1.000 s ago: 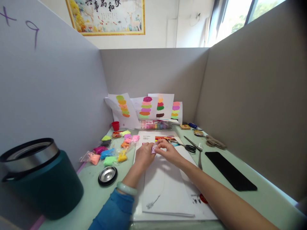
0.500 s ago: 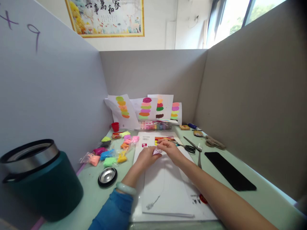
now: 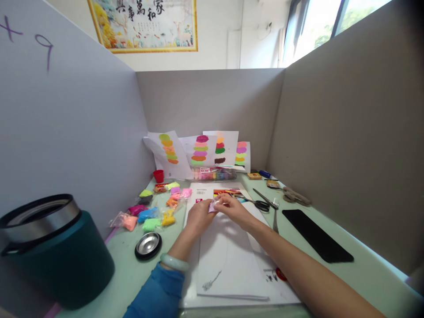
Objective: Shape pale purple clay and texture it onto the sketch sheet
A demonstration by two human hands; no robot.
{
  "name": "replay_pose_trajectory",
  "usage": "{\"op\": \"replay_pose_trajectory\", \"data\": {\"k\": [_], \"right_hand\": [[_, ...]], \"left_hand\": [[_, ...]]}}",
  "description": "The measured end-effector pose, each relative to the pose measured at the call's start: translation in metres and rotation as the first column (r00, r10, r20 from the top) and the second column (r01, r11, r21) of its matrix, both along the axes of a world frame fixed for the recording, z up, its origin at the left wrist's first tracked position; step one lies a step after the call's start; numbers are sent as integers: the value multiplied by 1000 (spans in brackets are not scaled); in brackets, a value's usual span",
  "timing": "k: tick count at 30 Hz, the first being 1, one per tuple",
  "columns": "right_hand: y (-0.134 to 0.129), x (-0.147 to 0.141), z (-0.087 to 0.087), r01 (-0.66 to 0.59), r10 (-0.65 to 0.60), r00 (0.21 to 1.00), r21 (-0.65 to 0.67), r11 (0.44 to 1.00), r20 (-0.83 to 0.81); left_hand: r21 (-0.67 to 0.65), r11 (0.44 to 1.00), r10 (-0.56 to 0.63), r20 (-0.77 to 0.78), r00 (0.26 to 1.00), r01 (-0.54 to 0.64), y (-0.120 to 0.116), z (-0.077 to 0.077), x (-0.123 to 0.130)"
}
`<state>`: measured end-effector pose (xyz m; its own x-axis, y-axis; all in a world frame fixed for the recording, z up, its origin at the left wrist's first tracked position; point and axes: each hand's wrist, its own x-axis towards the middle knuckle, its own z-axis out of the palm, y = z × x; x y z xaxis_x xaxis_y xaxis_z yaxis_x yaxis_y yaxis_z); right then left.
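Note:
Between my two hands is a small clear packet of pale purple clay (image 3: pixel 213 205), partly hidden by the fingers. My left hand (image 3: pixel 199 216) is closed around its lower left side. The fingers of my right hand (image 3: pixel 232 209) pinch the packet from the right. Both hands are above white paper (image 3: pixel 228 260) that bears a small grey pencil sketch near its front edge. Several bagged lumps of coloured clay lie to the left, among them a blue one (image 3: pixel 148 214), a green one (image 3: pixel 151 225) and a yellow one (image 3: pixel 168 217).
At the left front stands a large teal flask (image 3: pixel 66 260), its round lid (image 3: pixel 148 246) beside it. Scissors (image 3: pixel 261 205), a fork (image 3: pixel 276 216) and a black slab (image 3: pixel 316 235) lie on the right. Colour-swatch sheets (image 3: pixel 202 150) lean at the back, behind packed markers (image 3: pixel 215 173).
Both hands have shifted slightly with the packet, which now shows more between the fingers. My right fingers have come down onto its edge. The things on the table have stayed put.

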<state>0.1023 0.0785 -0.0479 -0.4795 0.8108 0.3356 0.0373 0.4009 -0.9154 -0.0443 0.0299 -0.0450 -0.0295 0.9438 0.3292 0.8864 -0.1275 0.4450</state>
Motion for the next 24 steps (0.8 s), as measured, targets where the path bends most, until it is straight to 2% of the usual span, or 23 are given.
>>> {"op": "replay_pose_trajectory", "data": {"k": [4,11,16,20,24], "right_hand": [[0,0,-1,15,-16,1000,25,1000,12],[-3,2,7,-23,15,997,-99,995,-80],[2,5,7,22,-24,999,-90,996,-26],[1,3,4,-28,28,1000,-60,998,8],[0,3,4,-123,109,988,-133,983,-109]], "left_hand": [[11,1000,13,-49,999,-13,-2,1,1],[32,999,-5,-147,989,10,-4,2,1],[34,998,65,-144,987,-61,-4,2,-1],[34,997,67,-159,985,-63,-4,1,-1],[37,998,64,-162,985,-59,-4,0,1]]}}
